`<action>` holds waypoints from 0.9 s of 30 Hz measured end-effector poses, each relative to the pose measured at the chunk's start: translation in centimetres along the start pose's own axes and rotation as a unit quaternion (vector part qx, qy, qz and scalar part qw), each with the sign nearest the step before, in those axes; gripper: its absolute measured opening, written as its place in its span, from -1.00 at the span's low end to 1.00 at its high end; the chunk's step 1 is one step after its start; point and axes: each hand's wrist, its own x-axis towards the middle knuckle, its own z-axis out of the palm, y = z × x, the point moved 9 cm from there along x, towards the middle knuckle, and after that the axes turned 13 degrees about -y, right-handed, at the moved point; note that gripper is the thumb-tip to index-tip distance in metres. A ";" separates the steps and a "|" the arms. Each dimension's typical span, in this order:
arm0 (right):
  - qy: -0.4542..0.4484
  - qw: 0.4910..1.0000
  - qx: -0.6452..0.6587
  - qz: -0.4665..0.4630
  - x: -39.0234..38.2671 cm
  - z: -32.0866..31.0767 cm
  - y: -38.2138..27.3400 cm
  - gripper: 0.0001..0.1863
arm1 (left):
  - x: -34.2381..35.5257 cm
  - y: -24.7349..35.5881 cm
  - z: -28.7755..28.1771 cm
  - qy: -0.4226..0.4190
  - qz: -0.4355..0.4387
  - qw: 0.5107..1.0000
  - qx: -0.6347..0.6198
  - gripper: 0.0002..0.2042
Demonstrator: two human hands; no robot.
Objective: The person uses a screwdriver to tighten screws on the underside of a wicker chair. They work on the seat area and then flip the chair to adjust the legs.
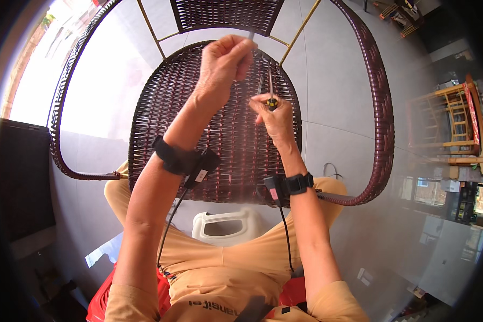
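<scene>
Before me stands a dark brown woven wicker chair (209, 145), its seat under both hands. My left hand (224, 67) is raised over the far part of the seat, closed, with a short grey strip-like piece (251, 36) sticking up past its fingers. That piece is blurred, so its kind is unclear. In my right hand (276, 118), closed at the right side of the seat, is a screwdriver (271, 83) with a black and yellow handle, its metal shaft pointing away from me. Beside the shaft a thin pale strip (261, 85) rises near my right fingertips.
Wrapped armrests (381, 107) curve around both sides, and the woven backrest (228, 15) is at the far end. A white plastic container (228, 222) sits between my legs. Cables (169, 231) run from black wrist devices. Wooden furniture (456, 123) stands at right on the grey tiled floor.
</scene>
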 end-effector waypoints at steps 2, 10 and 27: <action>-0.024 0.999 0.019 0.030 -0.8 0.7 0.4 -0.90 | 0.5 -3.3 -0.5 0.027 -0.065 0.997 0.013 -0.86; 0.036 0.986 0.115 0.118 -5.4 1.6 1.4 -0.81 | -0.4 -14.2 -2.0 0.123 -0.185 0.971 0.085 -0.89; 0.185 0.972 -0.111 0.097 -2.9 -6.5 -1.1 -0.83 | -1.4 -14.6 -3.1 0.195 -0.190 0.957 0.097 -0.79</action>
